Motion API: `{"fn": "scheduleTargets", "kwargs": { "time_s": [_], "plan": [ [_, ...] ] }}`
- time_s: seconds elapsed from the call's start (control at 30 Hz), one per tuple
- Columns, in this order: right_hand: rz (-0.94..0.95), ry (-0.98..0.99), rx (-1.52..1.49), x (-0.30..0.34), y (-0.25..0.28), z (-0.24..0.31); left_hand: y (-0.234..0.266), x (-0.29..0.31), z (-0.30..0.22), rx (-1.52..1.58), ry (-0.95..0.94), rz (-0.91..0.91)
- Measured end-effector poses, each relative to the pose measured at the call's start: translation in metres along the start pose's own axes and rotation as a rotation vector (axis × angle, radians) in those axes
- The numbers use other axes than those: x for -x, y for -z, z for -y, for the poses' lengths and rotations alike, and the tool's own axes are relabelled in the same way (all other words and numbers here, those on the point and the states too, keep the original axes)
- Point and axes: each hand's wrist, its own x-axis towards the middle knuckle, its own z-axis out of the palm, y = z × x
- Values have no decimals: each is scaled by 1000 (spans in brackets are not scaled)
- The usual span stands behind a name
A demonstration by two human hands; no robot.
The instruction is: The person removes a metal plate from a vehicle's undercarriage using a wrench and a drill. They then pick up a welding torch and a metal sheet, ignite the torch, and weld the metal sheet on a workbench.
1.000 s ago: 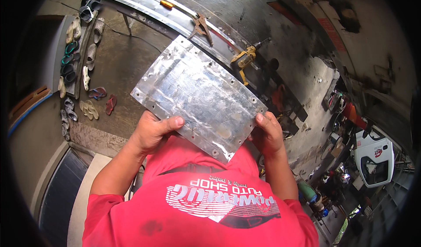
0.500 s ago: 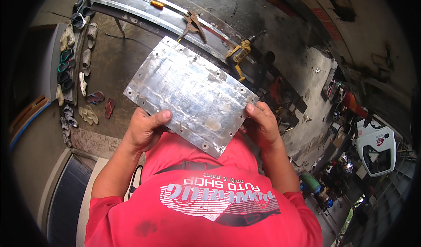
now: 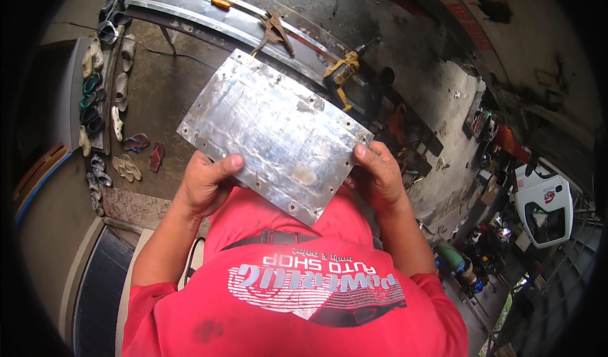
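Note:
A rectangular sheet metal plate [image 3: 272, 129], shiny and scuffed, with small holes along its edges, is held over my lap. My left hand [image 3: 212, 176] grips its near left edge, thumb on top and fingers hidden underneath. At the right end my right hand [image 3: 378, 170] clasps the corner the same way. Beyond the plate, a yellow and black power drill [image 3: 344, 75] lies on a bench, beside rusty locking pliers [image 3: 275, 35]. Farther left on the bench lies a screwdriver with a yellow handle [image 3: 220, 3].
The low bench [image 3: 190, 18] with metal strips runs across the far side. Rows of shoes [image 3: 95, 97] line the left, with loose flip-flops [image 3: 156, 156] on the floor. At the right are a white vehicle door [image 3: 543, 208], a green cylinder [image 3: 449, 255] and assorted clutter. A cord trails under the bench.
The plate has shifted very slightly and its glare has changed a little. Both hands keep their hold, and the view has moved a touch.

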Motion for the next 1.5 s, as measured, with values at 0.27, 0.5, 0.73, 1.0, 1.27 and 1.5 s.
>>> {"fn": "scheduleTargets", "kwargs": {
  "time_s": [0.27,0.5,0.73,1.0,1.27,1.5],
  "plan": [
    [58,6,84,-14,19,-16,20,-10,-6,-167,-53,-111],
    [-374,-51,259,-60,138,-108,153,-35,-65,-723,-202,-681],
    [-635,-10,162,-142,253,-161,234,25,-64,-1154,-128,-979],
    [-988,60,804,-318,355,-164,206,95,-44,-1566,400,-995],
    [-905,-17,851,-338,343,-125,150,69,-43,-1718,521,-884],
    [-926,133,713,-219,310,-188,148,-17,-82,-1982,217,-454]
  ]
}}
